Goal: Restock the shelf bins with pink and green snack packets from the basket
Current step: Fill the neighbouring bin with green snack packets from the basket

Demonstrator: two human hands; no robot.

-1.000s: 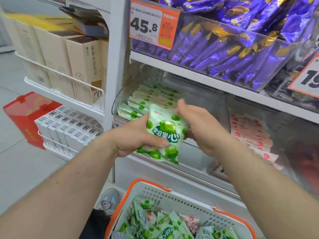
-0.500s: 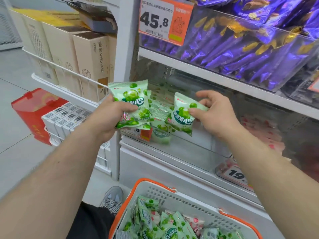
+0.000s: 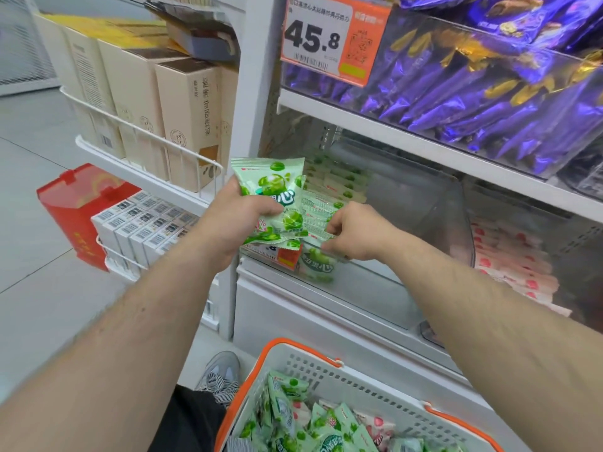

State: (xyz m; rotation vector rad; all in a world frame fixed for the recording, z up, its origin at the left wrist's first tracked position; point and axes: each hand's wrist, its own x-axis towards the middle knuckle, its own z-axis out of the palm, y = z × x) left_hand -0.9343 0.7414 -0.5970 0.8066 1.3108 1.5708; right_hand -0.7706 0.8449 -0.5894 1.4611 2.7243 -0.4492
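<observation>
I am looking down at a tall white metal shelf unit [image 3: 408, 141] that fills the upper right of the view. At one o'clock its top shelf holds a clear bin of purple and gold foil snack bags [image 3: 473, 93], with a large orange and white price tag reading 45.8 [image 3: 329, 34] at twelve. At ten o'clock stands a row of tall cream cardboard boxes [image 3: 156, 106] behind a white wire rail, and at nine a red box [image 3: 78, 210] sits on the grey floor. At six o'clock is the white plastic basket with orange rim [image 3: 326, 363], loosely filled with green and pink packets. At the centre is the clear plastic shelf bin [image 3: 417, 197], its left part lined with green packets standing in a row [image 3: 339, 184]. At three o'clock a neighbouring bin holds pink and white snack packets [image 3: 515, 256]. My left hand [image 3: 228, 223] grips a small bunch of glossy green snack packets printed with green fruit [image 3: 277, 203], fingers wrapped round the bunch and thumb across its front, just left of the bin's front edge. My right hand [image 3: 355, 233] pinches one green packet [image 3: 318, 220] by its edge, fingers curled, at the front of the row in the bin.
</observation>
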